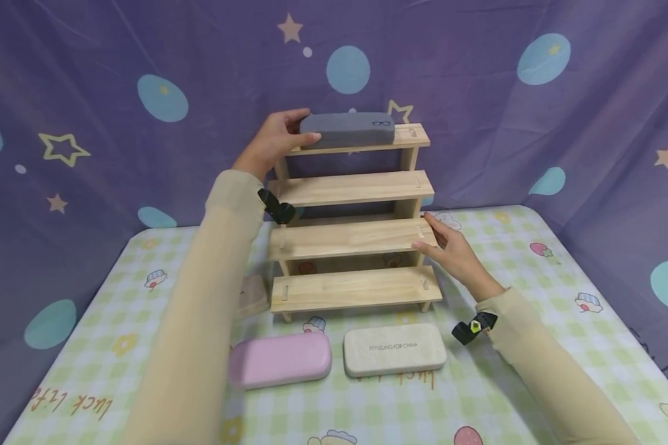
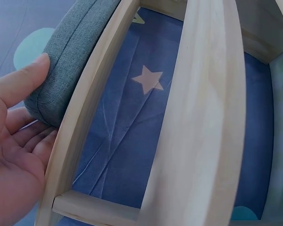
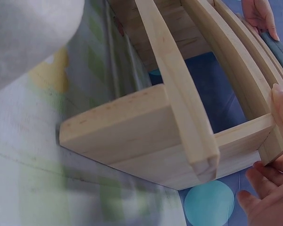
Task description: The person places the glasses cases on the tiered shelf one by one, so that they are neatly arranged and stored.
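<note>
A grey-blue fabric glasses case [image 1: 347, 130] with a small glasses print lies along the top board of a four-tier wooden step shelf [image 1: 351, 188]. At its left end my left hand [image 1: 273, 141] holds it, the thumb on the front face and the other fingers behind. The left wrist view shows the thumb pressed on the case's cloth [image 2: 78, 56], with the fingertips by the board's edge. Lower down, my right hand [image 1: 456, 253] grips the right end of the third board from the top, thumb on its upper side, fingers round the edge.
On the checked tablecloth [image 1: 506, 395] before the shelf lie a pink glasses case [image 1: 281, 360] and a cream one [image 1: 395, 350] with lettering. A pale beige case [image 1: 253, 295] sits left of the lowest board, partly hidden by my left sleeve. Behind hangs a purple curtain [image 1: 451, 74].
</note>
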Motion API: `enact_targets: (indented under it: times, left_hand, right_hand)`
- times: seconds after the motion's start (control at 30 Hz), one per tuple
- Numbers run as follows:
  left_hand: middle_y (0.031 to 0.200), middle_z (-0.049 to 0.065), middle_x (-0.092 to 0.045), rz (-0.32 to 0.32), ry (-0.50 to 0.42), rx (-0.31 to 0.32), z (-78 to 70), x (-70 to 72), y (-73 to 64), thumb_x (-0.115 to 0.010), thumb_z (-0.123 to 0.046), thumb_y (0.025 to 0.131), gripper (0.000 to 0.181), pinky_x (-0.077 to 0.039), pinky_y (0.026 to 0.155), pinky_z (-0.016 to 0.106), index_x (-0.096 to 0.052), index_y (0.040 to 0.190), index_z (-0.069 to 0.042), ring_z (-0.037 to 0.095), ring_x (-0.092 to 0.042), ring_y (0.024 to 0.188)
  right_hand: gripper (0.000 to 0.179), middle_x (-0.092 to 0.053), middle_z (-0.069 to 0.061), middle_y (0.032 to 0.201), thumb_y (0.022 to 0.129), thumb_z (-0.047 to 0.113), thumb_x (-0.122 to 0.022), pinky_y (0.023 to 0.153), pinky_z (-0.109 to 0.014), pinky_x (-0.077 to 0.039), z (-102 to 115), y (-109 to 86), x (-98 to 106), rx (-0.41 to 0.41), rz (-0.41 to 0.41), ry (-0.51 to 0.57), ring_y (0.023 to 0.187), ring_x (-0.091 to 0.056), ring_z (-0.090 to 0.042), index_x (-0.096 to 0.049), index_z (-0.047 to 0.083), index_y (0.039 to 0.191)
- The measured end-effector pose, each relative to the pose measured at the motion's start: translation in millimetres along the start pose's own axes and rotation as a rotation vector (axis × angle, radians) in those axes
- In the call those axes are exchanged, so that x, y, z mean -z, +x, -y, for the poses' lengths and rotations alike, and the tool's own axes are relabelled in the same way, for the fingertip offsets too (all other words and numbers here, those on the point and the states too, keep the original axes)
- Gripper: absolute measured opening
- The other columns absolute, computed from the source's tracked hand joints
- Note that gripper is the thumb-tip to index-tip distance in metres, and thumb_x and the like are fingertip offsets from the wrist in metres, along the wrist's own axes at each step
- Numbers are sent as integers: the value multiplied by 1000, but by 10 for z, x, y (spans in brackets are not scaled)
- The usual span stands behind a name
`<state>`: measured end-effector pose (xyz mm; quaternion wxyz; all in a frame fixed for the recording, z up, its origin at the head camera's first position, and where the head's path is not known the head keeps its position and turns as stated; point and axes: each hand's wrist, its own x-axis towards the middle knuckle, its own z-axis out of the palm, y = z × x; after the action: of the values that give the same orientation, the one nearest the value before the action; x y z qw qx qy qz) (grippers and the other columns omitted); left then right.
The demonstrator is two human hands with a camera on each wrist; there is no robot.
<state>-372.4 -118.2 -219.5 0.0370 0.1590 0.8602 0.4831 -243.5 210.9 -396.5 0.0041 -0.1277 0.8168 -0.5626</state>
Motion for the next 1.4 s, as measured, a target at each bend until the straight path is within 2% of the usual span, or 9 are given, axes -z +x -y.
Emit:
enact_targets:
  times: [0.27,0.53,0.67,0.8,1.07,1.13,1.3,1.4]
  left_hand:
    - [154,-5,-26,-10,-1,50,-24,-14,-16,-67,-26,88,71,-28,110,30,-30,148,-19,13,-26,140]
    - [152,-3,-30,-68,-78,62,-10,-28,-42,-70,-22,86,72,-29,109,27,-33,147,-17,12,-29,138]
    - [152,-2,-31,-78,-114,52,27,4,-97,-71,-21,85,74,-28,109,26,-33,147,-16,12,-29,138]
    - [152,0,-32,-81,-146,13,48,37,-160,-71,-21,84,74,-29,109,26,-33,147,-13,13,-31,137]
    - [152,2,-32,-65,-184,-57,39,104,-369,-70,-20,86,72,-30,109,30,-33,147,-12,14,-31,138]
    - [151,3,-32,-67,-198,-82,46,118,-444,-68,-16,87,69,-30,108,29,-34,147,-10,14,-31,138]
    - [150,7,-34,-73,-230,-121,120,139,-645,-66,-10,87,65,-31,108,27,-36,145,-6,13,-32,137]
    - [149,11,-36,-79,-249,-134,184,144,-767,-67,-9,87,63,-33,107,29,-39,143,-3,17,-35,136]
  right_hand:
    - [78,-18,-12,155,91,23,-64,111,-41,-24,-3,-5,-6,-9,-1,6,140,-23,-27,-16,5,150]
    - [78,-18,-12,155,91,22,-64,110,-42,-25,25,-16,-10,-18,3,16,140,-23,-27,-16,5,150]
    - [79,-18,-11,155,91,26,-64,111,-41,-24,18,-14,-12,-24,0,6,140,-23,-26,-17,6,150]
    - [79,-18,-12,155,91,26,-64,111,-40,-24,7,-9,-9,-16,-3,-6,140,-22,-27,-17,4,150]
    - [79,-20,-13,154,90,26,-65,110,-41,-26,-2,-13,-8,-19,-10,2,139,-25,-28,-17,5,150]
    - [79,-18,-14,154,91,24,-64,110,-42,-25,80,-45,-13,-26,-6,-1,139,-24,-29,-16,3,150]
    - [78,-16,-13,155,91,22,-63,111,-42,-24,107,-47,-19,-39,-3,5,139,-23,-29,-15,3,150]
    - [79,-16,-10,155,91,25,-64,111,-40,-24,13,-18,-19,-28,-10,8,140,-23,-27,-15,5,150]
